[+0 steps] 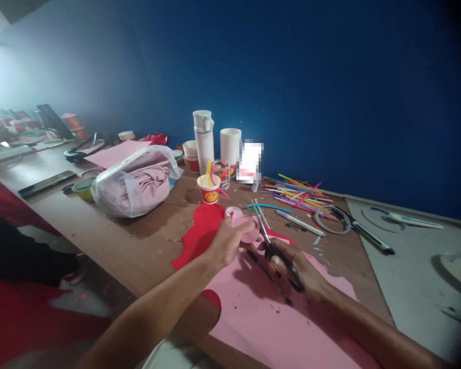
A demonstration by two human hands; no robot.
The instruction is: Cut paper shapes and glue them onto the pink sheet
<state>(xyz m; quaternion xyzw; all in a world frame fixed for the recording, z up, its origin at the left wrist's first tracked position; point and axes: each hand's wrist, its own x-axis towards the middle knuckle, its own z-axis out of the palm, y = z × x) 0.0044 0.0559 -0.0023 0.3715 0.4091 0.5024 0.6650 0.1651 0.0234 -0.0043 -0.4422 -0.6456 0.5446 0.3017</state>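
Note:
Over the table, my left hand (228, 241) pinches a small rounded piece of pink paper (249, 230). My right hand (288, 261) grips black-handled scissors (278, 256), their metal blades pointing up and away, right beside the paper's edge. Whether the blades touch the paper I cannot tell. Beneath both hands lies a large pink sheet (269, 328) with scalloped cut edges. Red paper (203, 233), also with curved cuts, sticks out from under it on the left. A thin black pen-like stick (269, 277) rests on the pink sheet below my hands.
Behind stand a paper cup (209, 192) with straw pieces, a white flask (204, 143) and stacked cups (230, 146). Colourful straws (299, 195), a tape roll (332, 220) and a utility knife (372, 236) lie to the right. A plastic bag (138, 184) of pink material sits left.

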